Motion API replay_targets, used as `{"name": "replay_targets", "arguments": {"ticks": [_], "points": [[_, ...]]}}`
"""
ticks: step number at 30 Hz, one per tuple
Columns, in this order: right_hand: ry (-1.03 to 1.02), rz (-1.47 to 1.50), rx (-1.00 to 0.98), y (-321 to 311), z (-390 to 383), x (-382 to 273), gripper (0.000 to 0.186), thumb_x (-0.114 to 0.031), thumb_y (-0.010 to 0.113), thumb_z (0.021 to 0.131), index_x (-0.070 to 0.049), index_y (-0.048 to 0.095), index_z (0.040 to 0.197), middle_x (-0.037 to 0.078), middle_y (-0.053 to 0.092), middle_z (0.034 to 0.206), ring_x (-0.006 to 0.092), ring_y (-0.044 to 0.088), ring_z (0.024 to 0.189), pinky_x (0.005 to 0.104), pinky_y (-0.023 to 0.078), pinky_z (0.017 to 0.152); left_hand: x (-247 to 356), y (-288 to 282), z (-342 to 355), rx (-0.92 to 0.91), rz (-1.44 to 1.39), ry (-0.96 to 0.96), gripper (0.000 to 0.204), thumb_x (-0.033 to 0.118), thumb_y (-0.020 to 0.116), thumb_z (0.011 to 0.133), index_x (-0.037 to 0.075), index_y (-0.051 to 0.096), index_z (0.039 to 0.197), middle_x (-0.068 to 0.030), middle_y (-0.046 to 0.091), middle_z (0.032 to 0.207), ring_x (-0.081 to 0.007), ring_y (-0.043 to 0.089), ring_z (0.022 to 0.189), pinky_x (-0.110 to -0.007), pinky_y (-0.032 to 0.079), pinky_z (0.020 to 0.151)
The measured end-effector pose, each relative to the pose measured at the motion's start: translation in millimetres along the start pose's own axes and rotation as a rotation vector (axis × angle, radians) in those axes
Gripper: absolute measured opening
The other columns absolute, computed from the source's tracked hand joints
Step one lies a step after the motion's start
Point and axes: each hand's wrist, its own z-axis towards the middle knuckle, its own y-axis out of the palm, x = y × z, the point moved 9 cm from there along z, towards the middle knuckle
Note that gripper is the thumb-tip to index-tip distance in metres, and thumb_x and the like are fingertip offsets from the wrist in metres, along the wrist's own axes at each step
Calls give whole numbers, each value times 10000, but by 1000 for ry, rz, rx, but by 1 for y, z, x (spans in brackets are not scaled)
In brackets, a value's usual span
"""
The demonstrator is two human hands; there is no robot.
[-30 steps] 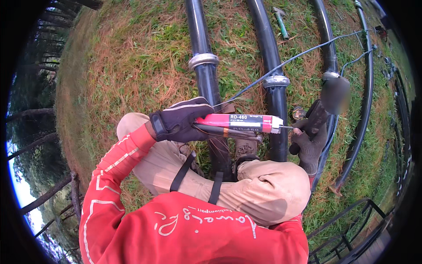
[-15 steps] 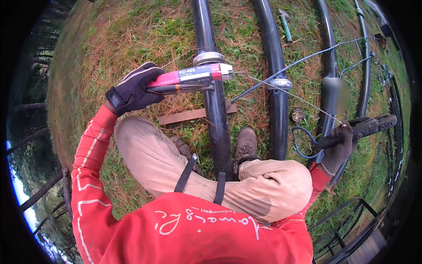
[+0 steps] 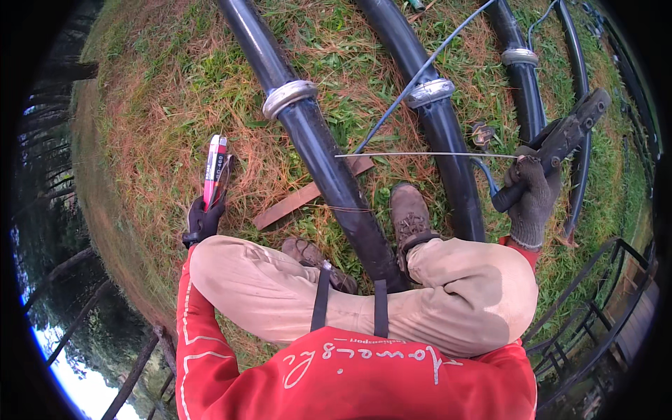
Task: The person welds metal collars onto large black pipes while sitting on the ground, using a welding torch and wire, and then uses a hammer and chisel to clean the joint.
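Note:
My left hand (image 3: 204,218), in a dark glove, is closed around the lower end of a slim red-and-white packet of welding rods (image 3: 213,168). It is beside my left knee, over the grass. My right hand (image 3: 533,189), in a grey knitted glove, grips a black electrode holder (image 3: 577,129) with a blue cable at its handle end. From the same hand's fingers a thin welding rod (image 3: 420,154) points left, passing above two black pipes. The nearer pipe (image 3: 329,168) has a silvery ring joint (image 3: 290,98) and runs between my boots.
A second black pipe (image 3: 448,147) with a ring joint (image 3: 430,92) lies to the right, with more pipes beyond. A flat wooden board (image 3: 290,203) rests under the nearer pipe. The blue cable (image 3: 420,73) crosses the pipes. Dark metal railing (image 3: 595,294) stands at lower right.
My left hand has swung the packet left and down, away from the pipe, turning it from level to upright. My right hand has moved up, tilting the electrode holder; the rod is now nearly level.

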Motion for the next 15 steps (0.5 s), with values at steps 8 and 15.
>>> {"name": "replay_targets", "arguments": {"ticks": [8,15], "points": [[57,-164,-176,27,-7,13,306,23,736,854,9,627,1139,92,704,870,158,645,593,292,521,541,-66,-15,16,66,60,-186,653,272,804,951,-57,624,1486,-265,715,1402,-326,703,1285,-407,526,1115],[56,-128,-310,63,-21,30,501,55,732,851,-14,530,1305,112,708,873,142,635,594,272,507,518,93,-96,16,216,-234,73,407,129,722,1028,14,720,1418,-91,787,1237,-144,710,1050,-321,572,958]]}}
